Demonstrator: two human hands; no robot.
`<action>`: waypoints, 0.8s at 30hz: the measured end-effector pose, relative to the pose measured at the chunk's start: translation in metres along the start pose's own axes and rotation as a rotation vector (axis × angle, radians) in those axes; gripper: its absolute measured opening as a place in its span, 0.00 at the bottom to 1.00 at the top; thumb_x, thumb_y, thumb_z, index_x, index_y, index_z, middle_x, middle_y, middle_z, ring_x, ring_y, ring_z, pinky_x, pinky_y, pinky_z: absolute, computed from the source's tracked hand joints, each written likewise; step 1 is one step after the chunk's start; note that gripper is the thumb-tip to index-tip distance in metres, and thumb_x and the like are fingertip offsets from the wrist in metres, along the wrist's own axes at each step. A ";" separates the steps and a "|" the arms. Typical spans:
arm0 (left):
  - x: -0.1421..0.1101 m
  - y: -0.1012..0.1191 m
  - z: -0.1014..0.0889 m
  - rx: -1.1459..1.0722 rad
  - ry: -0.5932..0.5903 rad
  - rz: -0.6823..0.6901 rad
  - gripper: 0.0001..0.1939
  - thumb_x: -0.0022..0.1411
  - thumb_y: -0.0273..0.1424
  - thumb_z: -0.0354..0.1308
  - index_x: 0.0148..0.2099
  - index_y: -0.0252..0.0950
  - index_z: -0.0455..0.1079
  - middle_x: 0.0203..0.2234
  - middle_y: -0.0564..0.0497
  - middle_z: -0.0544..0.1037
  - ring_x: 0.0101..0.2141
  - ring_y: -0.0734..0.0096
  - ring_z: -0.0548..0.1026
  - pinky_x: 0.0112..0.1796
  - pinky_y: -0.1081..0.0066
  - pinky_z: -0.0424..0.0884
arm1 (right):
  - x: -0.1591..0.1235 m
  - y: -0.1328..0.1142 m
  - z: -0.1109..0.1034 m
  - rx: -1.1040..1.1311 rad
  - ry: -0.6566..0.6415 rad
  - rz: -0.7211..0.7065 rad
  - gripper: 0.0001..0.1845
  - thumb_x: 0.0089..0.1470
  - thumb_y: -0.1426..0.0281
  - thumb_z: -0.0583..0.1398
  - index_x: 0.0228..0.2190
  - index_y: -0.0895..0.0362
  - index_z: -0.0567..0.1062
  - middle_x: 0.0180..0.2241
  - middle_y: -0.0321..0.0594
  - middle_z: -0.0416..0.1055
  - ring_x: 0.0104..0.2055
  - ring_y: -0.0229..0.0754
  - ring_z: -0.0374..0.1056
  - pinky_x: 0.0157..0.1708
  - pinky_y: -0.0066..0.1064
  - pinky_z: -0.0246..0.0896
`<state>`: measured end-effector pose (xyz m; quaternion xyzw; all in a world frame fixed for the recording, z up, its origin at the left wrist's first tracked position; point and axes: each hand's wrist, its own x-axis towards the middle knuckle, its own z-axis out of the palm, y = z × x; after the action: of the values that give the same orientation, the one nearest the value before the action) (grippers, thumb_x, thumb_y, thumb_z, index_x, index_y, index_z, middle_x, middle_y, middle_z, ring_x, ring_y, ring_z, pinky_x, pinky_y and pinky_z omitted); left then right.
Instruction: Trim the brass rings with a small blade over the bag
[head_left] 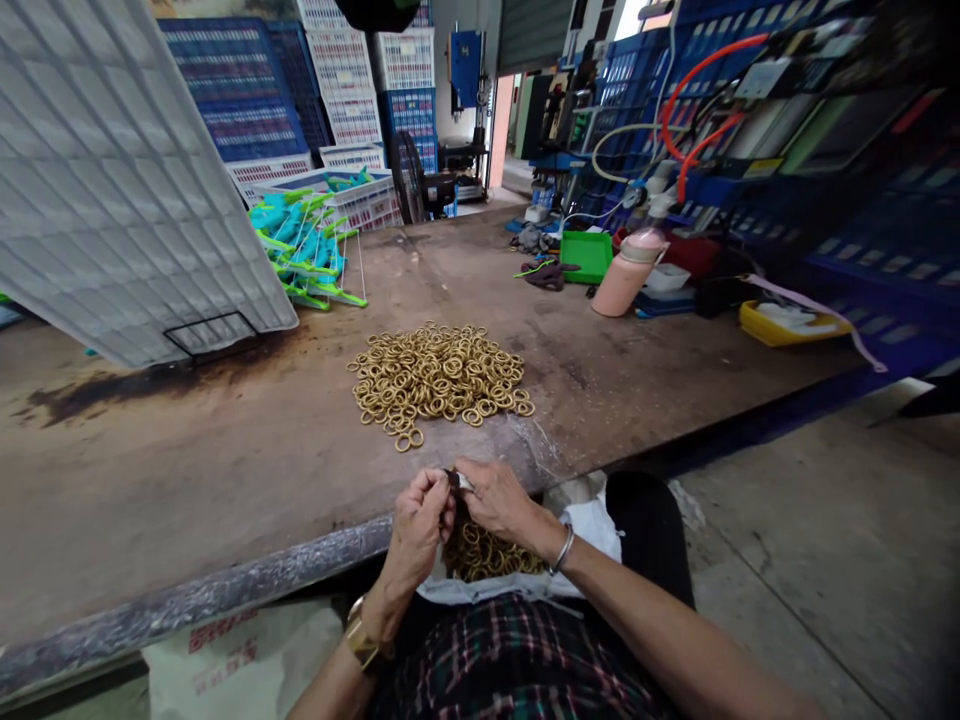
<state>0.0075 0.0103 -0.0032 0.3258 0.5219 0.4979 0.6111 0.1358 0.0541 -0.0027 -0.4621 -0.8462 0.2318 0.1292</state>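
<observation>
Both hands meet just below the table's front edge. My left hand [421, 520] and my right hand [495, 500] pinch together a small dark and silvery piece [459, 481], too small to name. Under them, in a white bag [596, 525] on my lap, lie several brass rings [484, 555]. A big heap of the same brass rings [439, 378] sits on the brown table [225, 470], a little beyond my hands.
A white plastic crate [112, 180] leans at the left. Behind it lie green and blue plastic parts [307, 250]. A pink bottle [626, 275], a green tray [586, 255] and a yellow tray [780, 325] stand at the right. Stacked crates and machines fill the back.
</observation>
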 end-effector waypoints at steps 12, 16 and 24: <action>-0.028 0.006 0.005 0.020 -0.237 -0.114 0.15 0.54 0.41 0.55 0.27 0.35 0.60 0.13 0.60 0.62 0.13 0.84 0.57 0.14 0.81 0.51 | 0.018 0.023 -0.006 -0.253 -0.037 0.198 0.14 0.51 0.76 0.48 0.40 0.60 0.67 0.30 0.44 0.72 0.30 0.40 0.67 0.28 0.28 0.47; -0.036 -0.020 0.013 -0.261 -0.245 -0.524 0.12 0.50 0.35 0.59 0.27 0.34 0.62 0.15 0.57 0.66 0.12 0.83 0.60 0.11 0.82 0.48 | 0.035 0.036 -0.010 -0.274 0.115 0.290 0.13 0.53 0.74 0.50 0.41 0.56 0.65 0.34 0.42 0.73 0.34 0.41 0.68 0.30 0.27 0.50; -0.013 -0.055 0.014 -0.516 0.207 -0.785 0.05 0.56 0.27 0.55 0.31 0.30 0.62 0.20 0.46 0.73 0.22 0.67 0.75 0.21 0.74 0.68 | 0.059 0.040 -0.007 -0.297 0.158 0.374 0.09 0.56 0.68 0.50 0.40 0.55 0.63 0.32 0.41 0.73 0.33 0.42 0.69 0.29 0.27 0.50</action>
<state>0.0361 -0.0165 -0.0461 -0.1096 0.5228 0.3726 0.7589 0.1360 0.1243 -0.0168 -0.6413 -0.7580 0.0880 0.0802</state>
